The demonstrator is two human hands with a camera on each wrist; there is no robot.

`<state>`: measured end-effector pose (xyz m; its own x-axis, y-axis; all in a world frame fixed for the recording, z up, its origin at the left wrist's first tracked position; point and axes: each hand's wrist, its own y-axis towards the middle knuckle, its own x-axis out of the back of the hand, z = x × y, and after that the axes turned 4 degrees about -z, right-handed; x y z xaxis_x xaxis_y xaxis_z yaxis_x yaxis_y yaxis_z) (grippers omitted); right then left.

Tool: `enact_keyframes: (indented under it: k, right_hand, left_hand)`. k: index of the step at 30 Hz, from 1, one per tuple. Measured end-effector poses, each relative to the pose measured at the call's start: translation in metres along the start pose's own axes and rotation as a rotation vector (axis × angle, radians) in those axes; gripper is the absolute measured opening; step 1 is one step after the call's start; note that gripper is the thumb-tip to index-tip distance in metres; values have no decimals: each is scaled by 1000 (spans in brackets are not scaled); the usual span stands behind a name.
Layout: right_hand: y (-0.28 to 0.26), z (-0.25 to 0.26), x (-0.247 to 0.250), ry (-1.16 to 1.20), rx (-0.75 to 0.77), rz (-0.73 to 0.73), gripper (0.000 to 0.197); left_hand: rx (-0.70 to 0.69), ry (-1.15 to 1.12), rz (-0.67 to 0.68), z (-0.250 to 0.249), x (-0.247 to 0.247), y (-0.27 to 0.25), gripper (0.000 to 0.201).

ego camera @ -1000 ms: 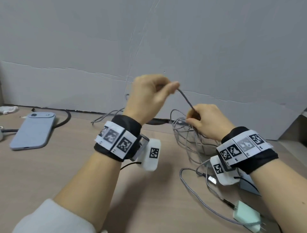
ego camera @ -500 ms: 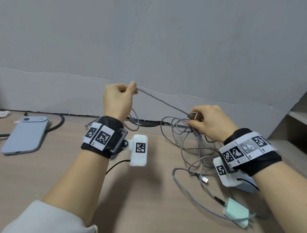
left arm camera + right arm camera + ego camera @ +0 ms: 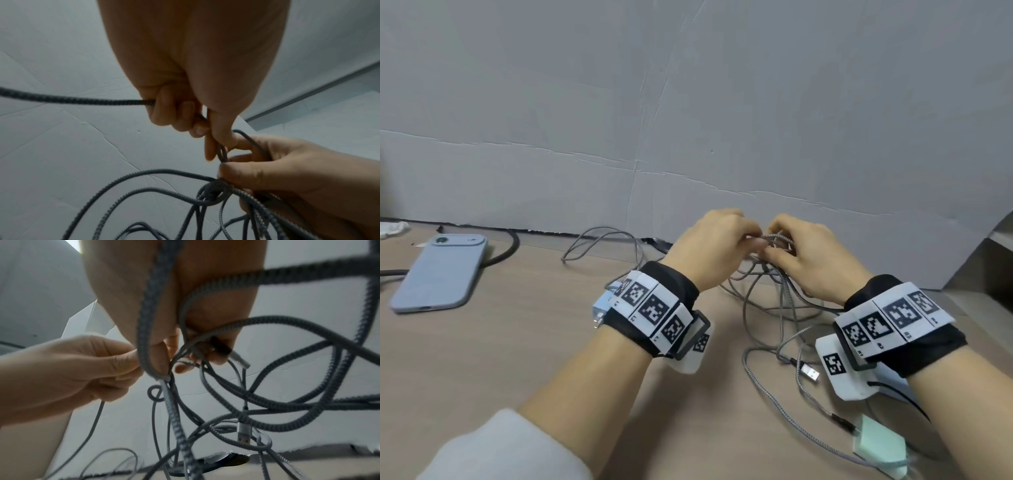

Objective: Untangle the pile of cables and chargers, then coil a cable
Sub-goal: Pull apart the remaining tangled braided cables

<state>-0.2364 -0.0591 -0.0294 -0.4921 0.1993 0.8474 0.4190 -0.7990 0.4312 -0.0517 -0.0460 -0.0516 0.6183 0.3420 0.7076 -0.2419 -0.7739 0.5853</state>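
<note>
Head view: both hands (image 3: 763, 250) pinching the grey cable tangle (image 3: 774, 294), strands trailing down toward the table (image 3: 482, 359)

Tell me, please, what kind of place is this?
Probably a desk in a home or office: a wooden tabletop against a grey wall, with a phone, a mint-green charger and tangled braided cables.

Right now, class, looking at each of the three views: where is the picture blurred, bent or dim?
Head view: evenly lit, wide-angle bend at the edges, slight blur on both hands. Left wrist view: dim, the left hand a large dark mass close to the lens. Right wrist view: the nearest grey cables are swollen and out of focus, and the backdrop is brighter.
</note>
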Motion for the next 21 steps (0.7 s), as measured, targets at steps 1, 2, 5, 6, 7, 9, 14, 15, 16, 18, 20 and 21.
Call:
enact_keyframes:
  k: [1,2,5,6,7,9,14,15,16,18,20,21]
  right_hand:
    - [-1,0,0,40,-15,-1,18]
    - [-1,0,2,115,-32,-4,19]
    - [-3,0,12,337,-101,-32,28]
    - [-3,-1,14,327,-117,-54,32]
    - [-4,-1,15,260,-119,-93,37]
    - [-7,2,14,82,-78,-214,42]
    - [-8,20,5,17,76,-153,15]
    - [-8,21,1,-2,66,-120,15]
    - [-8,23,-2,-17,39,-111,17]
    - [-6,23,-9,-12,-28,-124,24]
    - [-5,23,-12,-5,-61,-112,28]
    - [-4,22,-12,-11,-58,-100,29]
  left_hand:
    - [-9,-20,-20,3,3,0,25]
    - [-13,-47,-40,5,5,-1,27]
    - [34,-129,-87,7,11,-3,32]
    - [64,-150,-98,7,12,-3,33]
    - [90,-167,-103,6,12,-3,35]
    - [136,-197,-93,3,13,-3,36]
    - [198,-251,-62,0,15,-1,33]
    - [201,-272,-52,0,15,-1,32]
    - [205,-295,-43,-1,15,-1,32]
    - [214,-337,-38,-1,17,-2,32]
    - [222,-370,-51,0,20,-1,32]
    - [231,-379,-65,1,20,-1,32]
